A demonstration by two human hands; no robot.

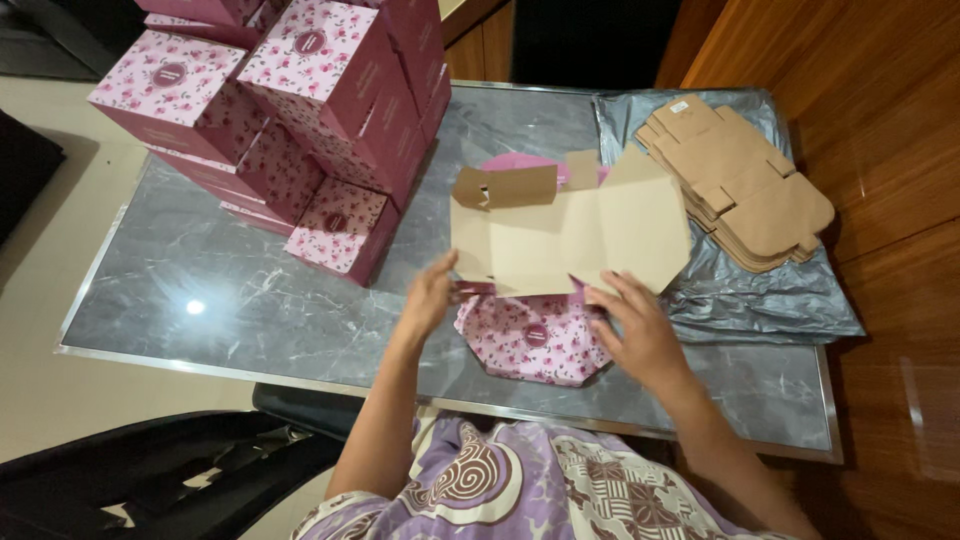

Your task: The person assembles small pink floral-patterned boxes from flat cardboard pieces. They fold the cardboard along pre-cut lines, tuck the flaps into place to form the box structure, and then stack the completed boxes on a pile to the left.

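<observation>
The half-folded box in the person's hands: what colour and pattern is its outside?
Pink with small roses, brown inside, on the half-folded box; seen in the head view.

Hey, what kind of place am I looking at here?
Probably a home table used for packing: a left hand and right hand fold a box blank, beside finished pink floral boxes and flat brown blanks.

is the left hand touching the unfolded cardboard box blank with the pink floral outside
Touching: the head view shows the left hand with fingertips on the lower left edge of the unfolded cardboard box blank, no gap visible.

Home packing spot: marble table (250, 300), stacked floral boxes (290, 110)
</observation>
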